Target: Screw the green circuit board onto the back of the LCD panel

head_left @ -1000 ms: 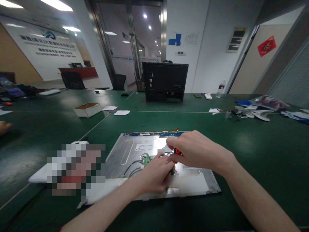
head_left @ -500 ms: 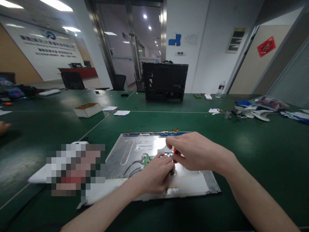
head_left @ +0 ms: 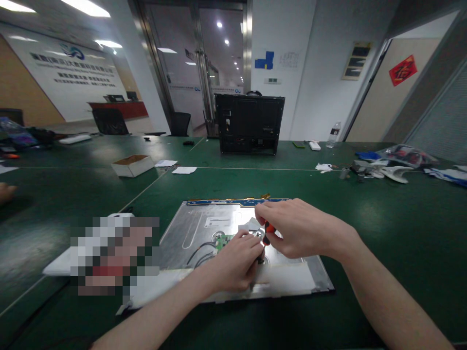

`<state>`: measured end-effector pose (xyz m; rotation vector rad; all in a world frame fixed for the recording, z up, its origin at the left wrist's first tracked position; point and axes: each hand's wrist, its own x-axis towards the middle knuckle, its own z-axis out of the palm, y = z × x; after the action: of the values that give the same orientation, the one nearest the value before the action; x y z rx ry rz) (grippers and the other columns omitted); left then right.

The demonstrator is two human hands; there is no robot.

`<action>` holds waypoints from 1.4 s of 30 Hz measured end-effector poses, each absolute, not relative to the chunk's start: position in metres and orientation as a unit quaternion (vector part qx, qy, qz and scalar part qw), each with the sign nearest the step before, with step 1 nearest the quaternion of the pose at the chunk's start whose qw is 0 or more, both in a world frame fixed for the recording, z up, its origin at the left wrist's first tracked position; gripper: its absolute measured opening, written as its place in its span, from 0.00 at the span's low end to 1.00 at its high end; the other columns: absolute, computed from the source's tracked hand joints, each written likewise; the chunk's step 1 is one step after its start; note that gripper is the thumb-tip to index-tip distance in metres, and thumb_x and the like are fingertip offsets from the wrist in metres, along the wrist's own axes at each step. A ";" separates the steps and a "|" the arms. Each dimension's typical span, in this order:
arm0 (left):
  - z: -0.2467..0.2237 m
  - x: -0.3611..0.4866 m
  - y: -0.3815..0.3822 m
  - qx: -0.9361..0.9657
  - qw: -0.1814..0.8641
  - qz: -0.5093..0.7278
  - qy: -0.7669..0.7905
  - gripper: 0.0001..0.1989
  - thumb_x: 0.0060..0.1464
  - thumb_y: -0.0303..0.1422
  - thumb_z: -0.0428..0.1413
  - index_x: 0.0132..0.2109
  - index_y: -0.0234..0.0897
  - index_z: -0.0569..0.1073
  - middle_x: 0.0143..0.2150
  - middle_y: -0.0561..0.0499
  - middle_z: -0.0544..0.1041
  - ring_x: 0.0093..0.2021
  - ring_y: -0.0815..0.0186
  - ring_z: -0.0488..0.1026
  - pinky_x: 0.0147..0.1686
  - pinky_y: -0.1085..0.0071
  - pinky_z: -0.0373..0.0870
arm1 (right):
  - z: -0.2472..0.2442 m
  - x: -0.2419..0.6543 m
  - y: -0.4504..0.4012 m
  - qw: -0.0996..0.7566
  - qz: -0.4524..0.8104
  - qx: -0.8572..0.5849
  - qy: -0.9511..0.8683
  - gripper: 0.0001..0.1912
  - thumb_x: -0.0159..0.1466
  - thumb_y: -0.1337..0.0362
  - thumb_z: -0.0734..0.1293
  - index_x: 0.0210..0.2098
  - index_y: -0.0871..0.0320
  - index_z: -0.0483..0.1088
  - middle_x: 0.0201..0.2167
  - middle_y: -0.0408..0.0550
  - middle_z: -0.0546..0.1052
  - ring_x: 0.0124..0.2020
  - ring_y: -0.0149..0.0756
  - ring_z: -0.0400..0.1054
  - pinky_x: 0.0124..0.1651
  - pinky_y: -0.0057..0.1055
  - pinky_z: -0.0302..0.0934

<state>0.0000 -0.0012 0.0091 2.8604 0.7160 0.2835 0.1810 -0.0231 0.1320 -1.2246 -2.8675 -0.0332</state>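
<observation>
A flat silver display panel (head_left: 175, 253) lies back-up on the table in front of me, with a blue board strip (head_left: 215, 202) along its far edge. My right hand (head_left: 299, 228) is closed around the red and black handle of a screwdriver (head_left: 269, 228), whose shaft points down at the panel. My left hand (head_left: 235, 262) rests low over the panel, fingers curled beside the screwdriver tip; what they pinch, if anything, is hidden. Partly under that hand sits a small green circuit board (head_left: 221, 241) with black cables (head_left: 199, 252) running from it.
A black monitor housing (head_left: 250, 124) stands upright at the back. An open white box (head_left: 133, 166) and papers (head_left: 184, 170) lie left of it. Loose parts (head_left: 365, 168) and a bottle (head_left: 333, 134) are on the right. Another person's hand (head_left: 6, 193) shows at the left edge.
My right hand has shifted slightly to the right and turned, so more of the screwdriver handle and shaft shows. My left hand stays in nearly the same place.
</observation>
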 end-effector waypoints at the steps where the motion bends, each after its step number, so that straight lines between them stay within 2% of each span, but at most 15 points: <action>1: 0.009 0.000 -0.001 0.962 0.090 0.095 0.241 0.08 0.48 0.24 0.51 0.37 0.38 0.67 0.39 0.48 0.72 0.40 0.59 0.69 0.48 0.59 0.58 | 0.132 0.181 -0.023 0.010 -0.013 -0.396 -0.918 0.06 0.60 0.67 0.62 0.38 0.58 0.63 0.33 0.47 0.75 0.28 0.34 0.65 0.25 0.30 0.44; 6: 0.010 0.000 -0.002 0.959 0.095 0.102 0.245 0.06 0.47 0.24 0.51 0.34 0.38 0.66 0.36 0.49 0.72 0.38 0.60 0.68 0.47 0.60 0.59 | 0.131 0.177 -0.020 0.007 -0.037 -0.421 -0.906 0.04 0.63 0.64 0.61 0.37 0.57 0.64 0.30 0.45 0.75 0.26 0.33 0.66 0.24 0.30 0.42; 10: 0.010 0.000 -0.002 0.959 0.093 0.104 0.248 0.07 0.46 0.23 0.52 0.34 0.38 0.66 0.34 0.50 0.72 0.38 0.61 0.68 0.47 0.61 0.59 | 0.129 0.175 -0.019 0.005 -0.049 -0.428 -0.903 0.07 0.66 0.60 0.60 0.35 0.57 0.64 0.27 0.45 0.75 0.25 0.33 0.66 0.24 0.30 0.41; 17: 0.009 0.000 -0.001 0.961 0.086 0.098 0.243 0.07 0.45 0.24 0.52 0.35 0.37 0.66 0.38 0.49 0.72 0.39 0.60 0.68 0.45 0.61 0.59 | 0.130 0.180 -0.021 0.022 -0.020 -0.394 -0.919 0.06 0.60 0.63 0.63 0.37 0.57 0.63 0.33 0.45 0.75 0.28 0.34 0.66 0.25 0.30 0.45; 22: 0.006 0.000 0.000 0.963 0.083 0.100 0.238 0.07 0.47 0.24 0.52 0.35 0.37 0.66 0.39 0.48 0.73 0.40 0.60 0.69 0.45 0.61 0.60 | 0.130 0.180 -0.023 0.024 -0.005 -0.380 -0.925 0.07 0.60 0.66 0.62 0.39 0.57 0.63 0.34 0.46 0.75 0.28 0.34 0.66 0.25 0.30 0.46; 29: 0.009 0.000 -0.002 0.959 0.095 0.112 0.244 0.04 0.47 0.24 0.52 0.31 0.37 0.65 0.35 0.50 0.73 0.37 0.61 0.69 0.47 0.60 0.60 | 0.129 0.173 -0.022 0.018 -0.050 -0.414 -0.909 0.07 0.64 0.60 0.61 0.38 0.56 0.65 0.29 0.46 0.76 0.26 0.36 0.68 0.24 0.30 0.42; 32: 0.006 -0.001 -0.001 0.958 0.089 0.108 0.249 0.06 0.45 0.24 0.52 0.33 0.37 0.66 0.36 0.49 0.73 0.38 0.60 0.69 0.46 0.60 0.61 | 0.129 0.172 -0.023 0.013 -0.052 -0.412 -0.909 0.07 0.64 0.59 0.61 0.37 0.56 0.65 0.29 0.46 0.76 0.27 0.37 0.68 0.24 0.30 0.42; 37: 0.002 -0.001 0.001 0.961 0.092 0.102 0.242 0.12 0.46 0.24 0.51 0.40 0.38 0.68 0.40 0.48 0.73 0.41 0.58 0.69 0.46 0.60 0.61 | 0.130 0.174 -0.026 0.017 -0.026 -0.385 -0.922 0.06 0.61 0.65 0.62 0.38 0.57 0.63 0.34 0.47 0.76 0.30 0.36 0.69 0.25 0.31 0.46; 42: 0.002 -0.002 0.001 0.961 0.090 0.107 0.238 0.12 0.47 0.24 0.51 0.41 0.39 0.69 0.40 0.48 0.73 0.42 0.58 0.69 0.48 0.59 0.60 | 0.129 0.172 -0.025 0.025 -0.025 -0.392 -0.919 0.06 0.61 0.67 0.62 0.38 0.57 0.64 0.32 0.46 0.76 0.29 0.35 0.68 0.24 0.30 0.44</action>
<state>-0.0018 0.0010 0.0020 2.8584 0.7086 0.3184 0.1721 -0.0248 0.1286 -1.2115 -2.8441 -0.0773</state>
